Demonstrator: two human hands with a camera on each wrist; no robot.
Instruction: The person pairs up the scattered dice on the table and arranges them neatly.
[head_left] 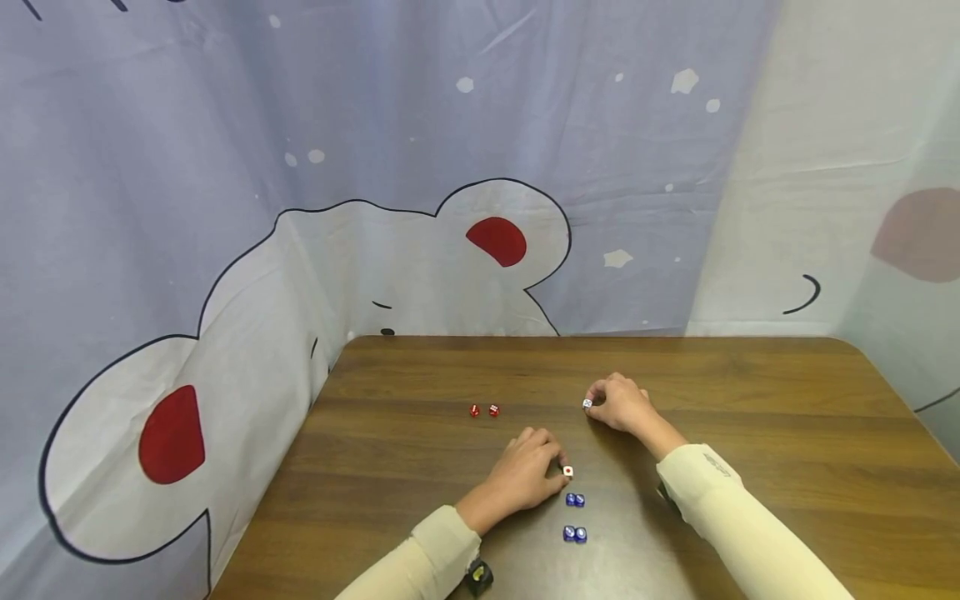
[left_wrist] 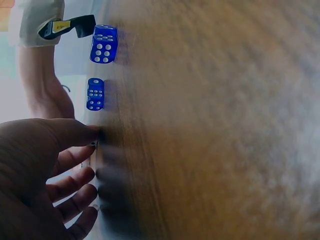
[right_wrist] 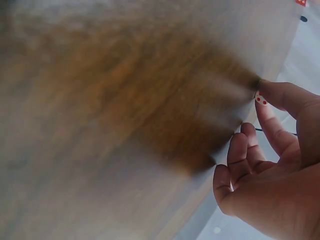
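Note:
Between thumb and index finger, my left hand [head_left: 522, 472] pinches a white die [head_left: 567, 472] showing one red dot. The left wrist view leaves that die almost wholly hidden behind the fingers. Farther back and to the right, my right hand [head_left: 621, 403] pinches a second white die [head_left: 587, 403]. Red dots on this die [right_wrist: 261, 98] show in the right wrist view. Just in front of the left hand's die, two blue dice [head_left: 575, 500] sit side by side. Another blue pair [head_left: 575, 534] lies nearer to me. To the left, two red dice [head_left: 484, 410] stand slightly apart.
All the dice are on a brown wooden table [head_left: 787, 417] with rounded back corners. Behind it hangs a curtain [head_left: 420, 142] with a cartoon print. A black wrist device [head_left: 478, 576] is worn at the left cuff.

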